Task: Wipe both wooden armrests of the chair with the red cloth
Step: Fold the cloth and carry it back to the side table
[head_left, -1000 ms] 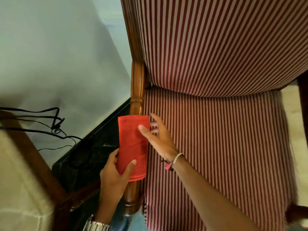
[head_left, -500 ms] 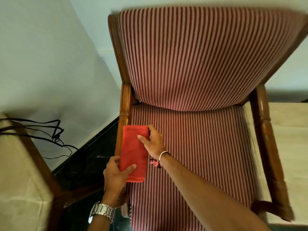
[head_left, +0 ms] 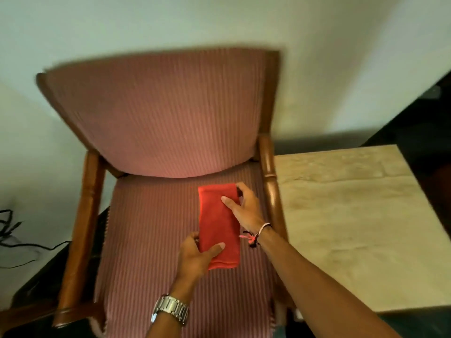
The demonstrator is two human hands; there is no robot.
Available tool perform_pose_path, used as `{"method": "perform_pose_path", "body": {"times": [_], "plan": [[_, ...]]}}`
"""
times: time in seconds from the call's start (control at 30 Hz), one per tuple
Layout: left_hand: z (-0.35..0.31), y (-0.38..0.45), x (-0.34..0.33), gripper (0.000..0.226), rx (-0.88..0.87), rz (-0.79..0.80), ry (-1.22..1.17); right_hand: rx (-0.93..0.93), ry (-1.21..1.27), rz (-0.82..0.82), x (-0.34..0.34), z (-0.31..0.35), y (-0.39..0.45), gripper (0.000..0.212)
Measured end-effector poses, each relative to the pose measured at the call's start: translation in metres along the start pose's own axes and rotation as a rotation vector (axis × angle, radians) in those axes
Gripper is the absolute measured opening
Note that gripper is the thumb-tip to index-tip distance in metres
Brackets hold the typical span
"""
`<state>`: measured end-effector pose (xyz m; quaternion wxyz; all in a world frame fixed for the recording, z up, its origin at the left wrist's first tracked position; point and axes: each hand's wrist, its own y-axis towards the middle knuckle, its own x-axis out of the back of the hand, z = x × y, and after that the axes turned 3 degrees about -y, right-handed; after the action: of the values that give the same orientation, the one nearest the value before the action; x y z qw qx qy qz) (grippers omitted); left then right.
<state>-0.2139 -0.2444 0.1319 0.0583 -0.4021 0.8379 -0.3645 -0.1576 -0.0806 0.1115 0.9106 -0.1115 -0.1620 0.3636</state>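
Both hands hold red cloth [head_left: 218, 222] over seat [head_left: 151, 240], btwn armrests. L hand [head_left: 196, 257] fingers pinch near end; R hand [head_left: 245, 209] fingers pinch far edge

Red cloth [head_left: 218, 223]: soft matt fabric with a fine nap, folded. Chair seat [head_left: 146, 240]: ribbed striped upholstery, matt. Backrest [head_left: 161, 113], behind the seat: same striped weave, blurred. Left armrest [head_left: 80, 230] and right armrest [head_left: 269, 186], either side of the seat: turned wood, brown varnish, glossy highlights. Side table [head_left: 353, 228], right of the seat: pale stone-like top, smooth, mottled. Watch [head_left: 170, 309], in front of the seat: brushed metal link band. Wall [head_left: 170, 20] behind the seat: plain matt paint.
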Motion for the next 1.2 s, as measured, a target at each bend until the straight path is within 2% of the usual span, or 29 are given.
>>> {"method": "perform_pose_path", "body": {"times": [0.17,0.33,0.43,0.67,0.87,0.97,1.07,1.13,1.2], "plan": [[-0.006,-0.027,-0.124,0.042,0.036,0.002,0.028,-0.043,-0.006,-0.032,0.121,-0.031,-0.005,0.033],[-0.007,-0.032,-0.220,0.051,0.076,0.022,0.008,-0.091,-0.068,-0.036,0.214,-0.064,0.007,0.029],[-0.003,-0.028,-0.256,0.060,0.072,-0.006,0.062,-0.107,-0.096,-0.045,0.242,-0.079,0.015,0.030],[0.025,0.020,-0.326,0.062,0.073,-0.048,0.207,-0.171,-0.171,-0.047,0.272,-0.145,0.062,0.020],[0.082,0.084,-0.362,0.068,0.163,-0.082,0.355,-0.273,-0.303,-0.028,0.261,-0.224,0.097,0.032],[0.105,0.095,-0.367,0.072,0.188,-0.069,0.508,-0.250,-0.514,-0.037,0.253,-0.247,0.095,0.040],[0.109,0.097,-0.370,0.087,0.091,-0.118,0.833,-0.130,-0.709,-0.074,0.249,-0.253,0.093,0.050],[0.104,0.093,-0.370,0.103,-0.098,-0.177,1.082,-0.044,-0.768,-0.141,0.249,-0.250,0.085,0.059],[0.098,0.091,-0.367,0.109,-0.301,-0.194,1.229,0.037,-0.885,-0.171,0.251,-0.248,0.071,0.058]]}}
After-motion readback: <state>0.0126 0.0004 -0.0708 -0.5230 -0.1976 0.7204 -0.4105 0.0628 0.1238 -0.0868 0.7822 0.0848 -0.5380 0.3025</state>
